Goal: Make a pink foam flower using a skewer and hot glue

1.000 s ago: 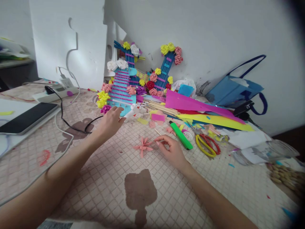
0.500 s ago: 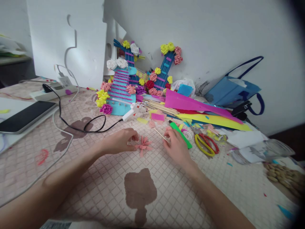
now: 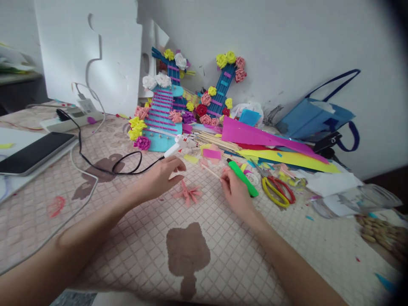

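My left hand (image 3: 161, 177) hovers just left of a pink paper flower (image 3: 190, 193) that lies flat on the tablecloth. Its fingers are curled in a pinch around a small pale piece I cannot make out. My right hand (image 3: 235, 192) sits to the right of the flower, and its thumb and fingers pinch the end of a thin wooden stick (image 3: 211, 171) that points up and left. A green marker (image 3: 243, 178) lies right beside that hand. The white glue gun (image 3: 177, 147) rests just beyond my left hand, its black cord (image 3: 105, 168) looping to the left.
Blue foam crafts with paper roses (image 3: 163, 121) stand at the back, with more sticks (image 3: 213, 143), magenta foam (image 3: 255, 136) and yellow foam (image 3: 287, 159) beside them. Yellow and red scissors (image 3: 276, 191), a clear bottle (image 3: 353, 199), a blue bag (image 3: 315, 121), a phone (image 3: 32, 152) and a power strip (image 3: 68, 121) ring the area.
My left hand came back from the glue gun to the pink flower, then lifted slightly with a pinch. My right hand shifted right and took hold of the wooden stick.
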{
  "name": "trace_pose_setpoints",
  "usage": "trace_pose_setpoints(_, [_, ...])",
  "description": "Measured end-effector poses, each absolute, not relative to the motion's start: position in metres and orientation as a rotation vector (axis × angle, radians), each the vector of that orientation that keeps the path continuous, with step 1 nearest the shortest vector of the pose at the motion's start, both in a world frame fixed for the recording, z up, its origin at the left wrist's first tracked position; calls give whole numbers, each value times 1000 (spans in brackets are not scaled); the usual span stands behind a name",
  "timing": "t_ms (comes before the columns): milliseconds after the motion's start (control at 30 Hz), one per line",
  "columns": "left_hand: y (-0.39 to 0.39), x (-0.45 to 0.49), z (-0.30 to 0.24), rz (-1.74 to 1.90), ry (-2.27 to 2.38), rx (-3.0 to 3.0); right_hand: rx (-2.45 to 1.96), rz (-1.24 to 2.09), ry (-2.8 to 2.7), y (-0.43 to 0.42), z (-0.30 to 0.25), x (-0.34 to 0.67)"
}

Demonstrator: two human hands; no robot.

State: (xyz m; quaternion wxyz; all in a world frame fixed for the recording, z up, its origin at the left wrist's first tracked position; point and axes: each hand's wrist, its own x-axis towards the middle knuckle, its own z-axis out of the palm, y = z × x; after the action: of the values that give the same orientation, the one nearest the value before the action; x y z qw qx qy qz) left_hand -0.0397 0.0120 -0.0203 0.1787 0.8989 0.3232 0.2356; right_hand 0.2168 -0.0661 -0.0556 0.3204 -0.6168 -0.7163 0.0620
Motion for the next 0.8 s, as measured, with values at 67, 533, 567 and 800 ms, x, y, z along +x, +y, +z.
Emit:
trace_pose_setpoints(67, [5,-41,-15,495,943,2550,-1597,235,-1861,-67,-53,211])
trace_pose_setpoints(533, [0,-35,-20,333,929,2636,-1446,458,-2107,-82,-46,177])
trace_pose_setpoints(567, [2,-35,-21,397,942,2659,-1446,487,-2089,-83,-45,178])
trace_pose_setpoints(800, [0,-39,-16,464,1089,2624,-1498,466,-1930,-81,-43,179])
